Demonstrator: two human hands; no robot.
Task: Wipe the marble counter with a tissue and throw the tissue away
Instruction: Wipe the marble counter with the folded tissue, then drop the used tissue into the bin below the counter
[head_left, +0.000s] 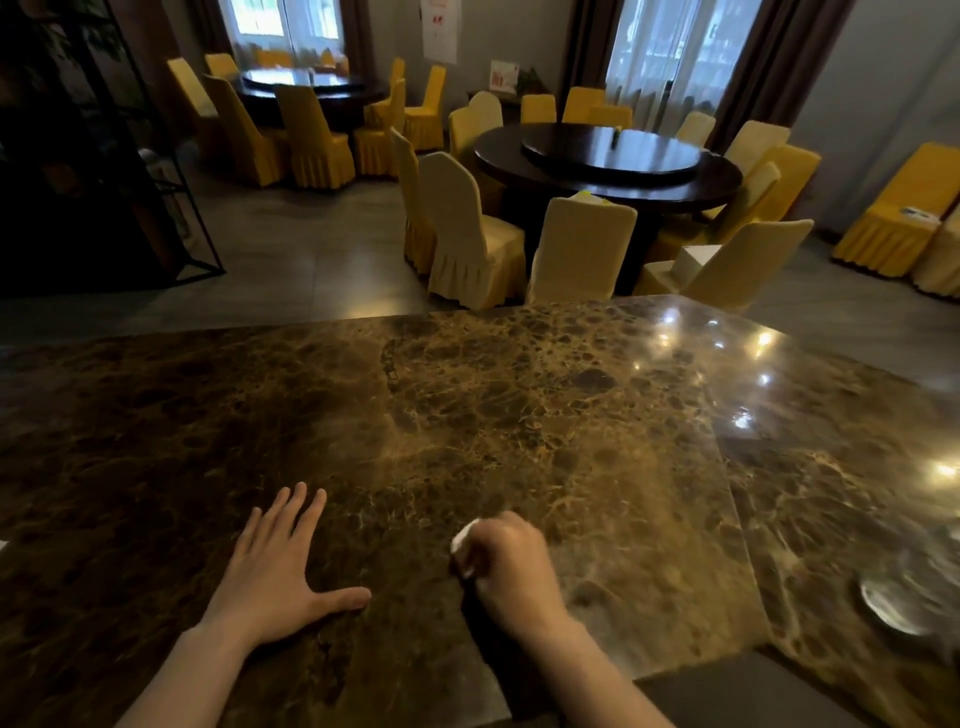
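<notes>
A brown veined marble counter (467, 415) fills the lower half of the head view. My left hand (275, 577) lies flat on it near the front, palm down, fingers spread, holding nothing. To its right my right hand (506, 564) is curled into a fist pressed on the marble, blurred. A small white tissue (462, 543) sticks out from the left side of that fist; most of it is hidden inside the hand.
A shiny round metal object (893, 603) sits on the counter at the far right. Beyond the far edge stand cloth-covered chairs (576, 254) around a dark round table (608, 161). A black metal shelf frame (171, 208) stands at the left.
</notes>
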